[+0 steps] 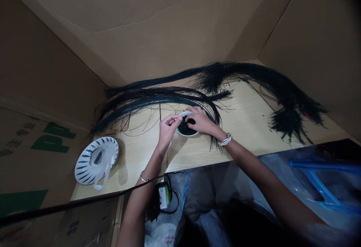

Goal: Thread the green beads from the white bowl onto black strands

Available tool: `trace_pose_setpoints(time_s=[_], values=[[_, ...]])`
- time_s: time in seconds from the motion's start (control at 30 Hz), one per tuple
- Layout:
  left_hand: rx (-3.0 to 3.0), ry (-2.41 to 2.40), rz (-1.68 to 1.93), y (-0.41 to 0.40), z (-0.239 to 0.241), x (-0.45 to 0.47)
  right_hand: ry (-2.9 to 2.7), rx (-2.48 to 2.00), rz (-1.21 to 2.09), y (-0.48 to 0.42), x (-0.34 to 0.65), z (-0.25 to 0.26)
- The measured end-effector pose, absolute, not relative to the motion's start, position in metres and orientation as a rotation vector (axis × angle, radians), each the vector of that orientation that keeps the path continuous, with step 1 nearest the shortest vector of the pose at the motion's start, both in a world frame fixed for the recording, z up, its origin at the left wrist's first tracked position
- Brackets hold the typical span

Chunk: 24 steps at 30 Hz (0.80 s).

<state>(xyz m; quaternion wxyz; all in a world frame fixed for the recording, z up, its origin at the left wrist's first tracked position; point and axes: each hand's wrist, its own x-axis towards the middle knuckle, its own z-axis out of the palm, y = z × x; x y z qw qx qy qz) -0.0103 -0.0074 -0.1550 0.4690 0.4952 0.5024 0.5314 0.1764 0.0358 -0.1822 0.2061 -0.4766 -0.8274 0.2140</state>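
Observation:
A small white bowl (189, 134) stands on the table in front of me, filled with tiny dark green or black pieces (184, 127). My left hand (168, 128) is at the bowl's left rim, thumb and forefinger pinched together; whether they grip the rim or something fine cannot be made out. From the right, my right hand (202, 121) reaches over the bowl with curled fingers, thumb and forefinger close above the dark pieces. What lies between those fingertips is too small to see. Just behind both hands runs a bundle of long, thin dark strands (152, 100).
More dark strands (248, 68) stretch along the back and right, ending in a bushy clump (291, 121). A blue-striped white plate (84, 164) holding a clear plastic bag sits at left. Cardboard walls (158, 25) enclose the table (242, 126). A black cable (126, 191) crosses the front left.

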Motion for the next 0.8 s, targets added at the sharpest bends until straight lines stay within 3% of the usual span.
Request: trace_pose_setpoints(time_s=[0.5, 0.8], values=[[1.192, 1.223, 1.268, -0.006, -0.160, -0.008, -2.418, -1.430, 0.710, 0.035, 0.180, -0.171], [1.162, 1.240, 1.257, -0.006, -0.160, -0.007, -2.176, -1.280, 0.834, 0.042, 0.180, -0.182]])
